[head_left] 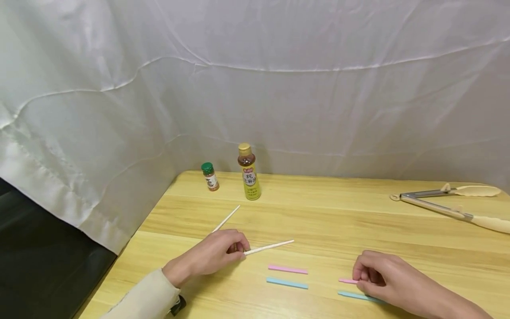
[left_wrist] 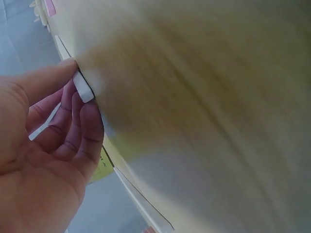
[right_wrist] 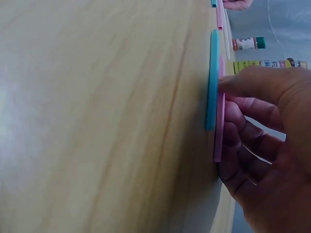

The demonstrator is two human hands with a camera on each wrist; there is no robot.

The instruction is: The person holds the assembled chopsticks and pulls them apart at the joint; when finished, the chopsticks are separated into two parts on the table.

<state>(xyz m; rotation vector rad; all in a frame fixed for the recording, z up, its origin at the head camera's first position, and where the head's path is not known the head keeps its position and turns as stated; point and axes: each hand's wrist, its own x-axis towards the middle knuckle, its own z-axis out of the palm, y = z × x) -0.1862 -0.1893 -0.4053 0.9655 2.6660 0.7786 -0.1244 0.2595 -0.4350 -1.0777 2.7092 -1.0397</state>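
My left hand pinches the near end of a slim white stick, like a chopstick, between thumb and fingers. In the left wrist view the blunt end of that white stick shows between thumb and fingers. A second white stick slants away behind the hand, its lower end hidden. My right hand pinches a thin pink strip low at the table. Just in front of it lies a light blue strip, partly covered by the hand. Between the hands lie another pink strip and another blue strip, roughly parallel.
A sesame oil bottle and a small green-capped spice jar stand upright at the back of the wooden table. Tongs with cream tips lie spread at the back right. A pale curtain hangs behind and at the left.
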